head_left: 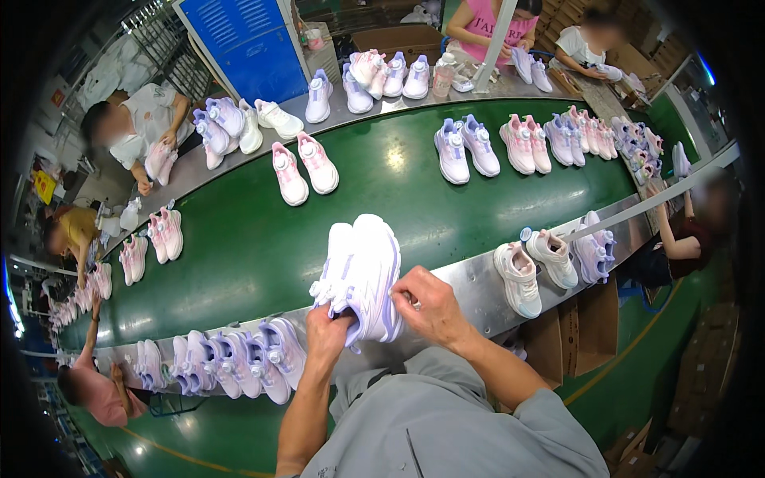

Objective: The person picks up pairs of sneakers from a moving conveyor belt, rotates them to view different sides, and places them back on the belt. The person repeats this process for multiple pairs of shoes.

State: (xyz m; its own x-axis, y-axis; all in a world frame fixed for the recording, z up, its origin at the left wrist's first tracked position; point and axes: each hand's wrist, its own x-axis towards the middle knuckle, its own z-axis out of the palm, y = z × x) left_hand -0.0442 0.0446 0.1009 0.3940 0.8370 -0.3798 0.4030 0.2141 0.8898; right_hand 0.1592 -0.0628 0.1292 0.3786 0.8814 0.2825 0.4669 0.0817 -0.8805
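Observation:
A pair of white and lavender sneakers [373, 271] is held up in front of me over the near edge of the belt, toes pointing away. My left hand [327, 338] is closed round their heel end, its fingers partly hidden by the shoes. My right hand [434, 309] is at the right side of the nearer sneaker, with thumb and fingertips pinched together close to its sole. Whatever may be between those fingertips is too small to make out.
A green conveyor belt [398, 191] carries pink pairs and lavender pairs. Lavender sneakers [239, 362] line the metal ledge at left; white sneakers [518, 279] stand on it at right. Several co-workers sit around the belt. A grey bar [657, 191] crosses at right, above cardboard boxes [586, 338].

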